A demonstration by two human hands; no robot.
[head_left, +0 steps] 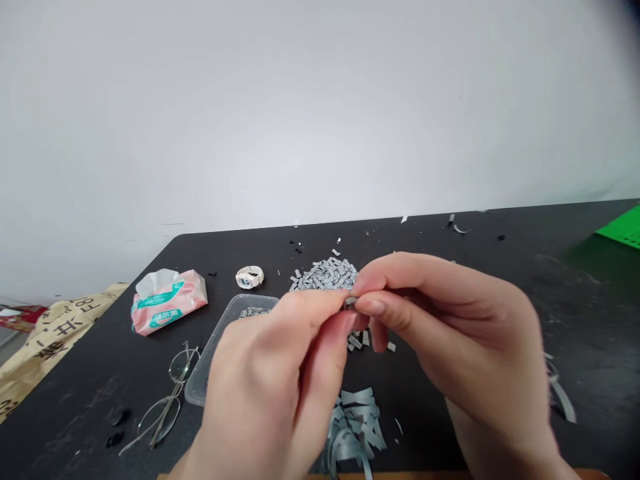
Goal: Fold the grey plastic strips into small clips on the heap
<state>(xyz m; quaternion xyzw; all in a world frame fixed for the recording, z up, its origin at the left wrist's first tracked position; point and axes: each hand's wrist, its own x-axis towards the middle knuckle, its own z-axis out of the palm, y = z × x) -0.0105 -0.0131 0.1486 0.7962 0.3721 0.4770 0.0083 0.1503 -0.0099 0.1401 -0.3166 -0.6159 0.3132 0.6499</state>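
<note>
My left hand (275, 367) and my right hand (450, 320) meet in front of me, thumbs and forefingers pinched. Between their fingertips is a small grey piece (350, 303), mostly hidden by the fingers. Behind the hands lies a heap of small grey pieces (327, 273), some spilling out below my right fingers. A clear plastic container (200, 380) holds more such pieces and is partly covered by my left hand. Closer to me, a bunch of grey strips (357, 427) rests on the black table (410, 427).
Left of the container are wire-framed glasses (170, 400), a pink tissue pack (170, 303) and small black objects (117, 427). A white watch (249, 277) lies behind it. A green sheet (623, 228) sits at far right. A white wall (320, 113) backs the table.
</note>
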